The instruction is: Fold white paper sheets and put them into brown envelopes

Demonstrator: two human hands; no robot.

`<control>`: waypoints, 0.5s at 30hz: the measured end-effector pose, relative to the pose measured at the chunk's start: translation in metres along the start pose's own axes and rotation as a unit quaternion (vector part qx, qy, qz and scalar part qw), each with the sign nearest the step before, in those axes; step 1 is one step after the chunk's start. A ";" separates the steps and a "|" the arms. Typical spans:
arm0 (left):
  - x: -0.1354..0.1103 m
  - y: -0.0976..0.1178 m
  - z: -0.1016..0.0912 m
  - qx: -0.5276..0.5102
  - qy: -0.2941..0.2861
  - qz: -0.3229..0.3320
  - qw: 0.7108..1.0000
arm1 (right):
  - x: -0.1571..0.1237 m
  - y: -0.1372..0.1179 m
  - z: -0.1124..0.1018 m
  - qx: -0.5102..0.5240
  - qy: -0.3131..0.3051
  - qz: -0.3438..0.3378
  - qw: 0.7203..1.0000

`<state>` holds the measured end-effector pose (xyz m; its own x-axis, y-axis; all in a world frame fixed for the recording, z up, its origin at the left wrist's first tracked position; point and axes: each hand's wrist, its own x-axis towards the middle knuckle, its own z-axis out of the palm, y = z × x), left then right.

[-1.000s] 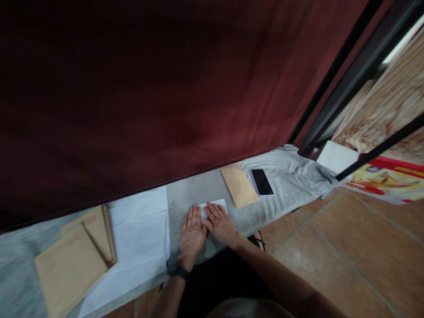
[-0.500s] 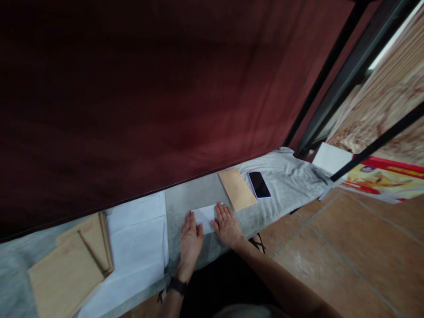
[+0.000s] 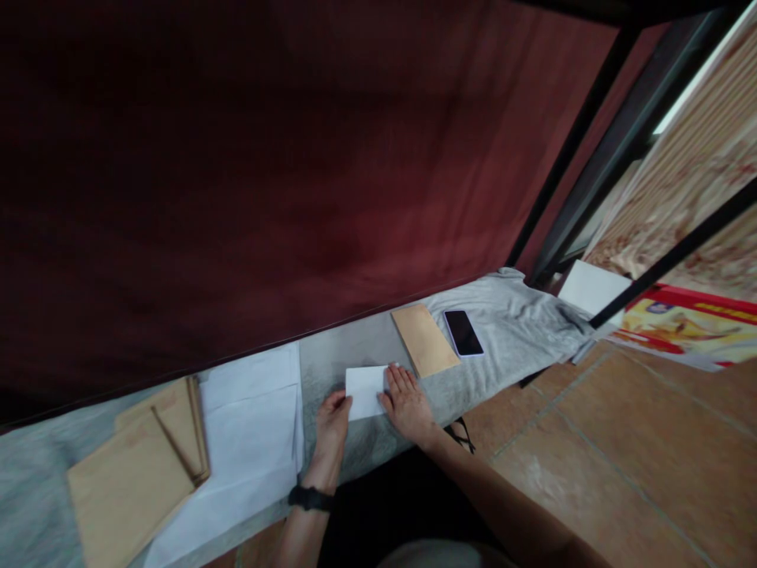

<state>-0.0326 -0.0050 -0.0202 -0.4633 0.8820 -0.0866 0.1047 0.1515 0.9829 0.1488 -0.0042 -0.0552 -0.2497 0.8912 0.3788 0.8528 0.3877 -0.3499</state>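
Observation:
A small folded white paper (image 3: 367, 390) lies on a grey cloth (image 3: 509, 319) spread along the floor by a dark red wall. My left hand (image 3: 331, 422), with a black band on its wrist, pinches the paper's lower left corner with curled fingers. My right hand (image 3: 407, 401) lies flat, fingers stretched out, pressing on the paper's right edge.
A brown envelope (image 3: 423, 339) and a black phone (image 3: 463, 332) lie just right of the paper. Large white sheets (image 3: 251, 414) and a stack of brown envelopes (image 3: 139, 469) lie to the left. A white sheet (image 3: 593, 287) and a colourful poster (image 3: 689, 327) sit at the right; tiled floor (image 3: 620, 442) is nearer.
Both hands lay flat together on the paper; they slid apart to its sides. My left hand has now curled and pinched the left corner, while the right stays flat.

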 end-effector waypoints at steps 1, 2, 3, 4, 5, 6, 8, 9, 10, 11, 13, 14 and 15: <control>-0.001 0.004 -0.001 0.002 -0.008 0.009 1.000 | 0.002 0.001 -0.003 0.027 0.002 0.003 1.000; -0.002 0.007 -0.003 0.008 -0.017 0.020 1.000 | 0.005 0.003 -0.006 0.059 0.007 0.007 0.998; -0.003 0.012 -0.005 0.017 -0.025 0.034 0.999 | 0.008 0.005 -0.010 0.099 0.015 0.014 0.995; -0.004 0.016 -0.008 0.026 -0.026 0.047 0.998 | 0.012 0.006 -0.014 0.141 0.026 0.024 0.989; -0.006 0.021 -0.012 0.036 -0.021 0.062 0.997 | 0.016 0.007 -0.019 0.183 0.041 0.040 0.981; -0.007 0.026 -0.017 0.046 -0.010 0.075 0.996 | 0.021 0.007 -0.024 0.218 0.055 0.056 0.973; -0.011 0.037 -0.026 0.062 0.028 0.101 0.992 | 0.027 0.002 -0.034 0.259 0.077 0.093 0.958; -0.013 0.043 -0.030 0.078 0.054 0.130 0.987 | 0.029 -0.002 -0.038 0.295 0.078 0.121 0.945; -0.016 0.049 -0.033 0.101 0.077 0.172 0.977 | 0.030 -0.009 -0.043 0.347 0.070 0.154 0.922; -0.019 0.054 -0.036 0.134 0.096 0.230 0.959 | 0.029 -0.018 -0.047 0.423 0.052 0.194 0.884; -0.028 0.061 -0.037 0.218 0.109 0.358 0.901 | 0.027 -0.038 -0.054 0.579 -0.016 0.236 0.780; -0.034 0.062 -0.035 0.262 0.099 0.412 0.867 | 0.025 -0.048 -0.057 0.640 -0.040 0.234 0.731; -0.040 0.061 -0.032 0.301 0.081 0.449 0.837 | 0.024 -0.058 -0.059 0.686 -0.060 0.225 0.689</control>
<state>-0.0362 -0.0454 0.0482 -0.0676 0.6956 0.7153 0.8771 -0.3003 0.3748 0.1208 -0.0194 0.0245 -0.2074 0.9751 -0.0781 -0.3603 -0.1504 -0.9206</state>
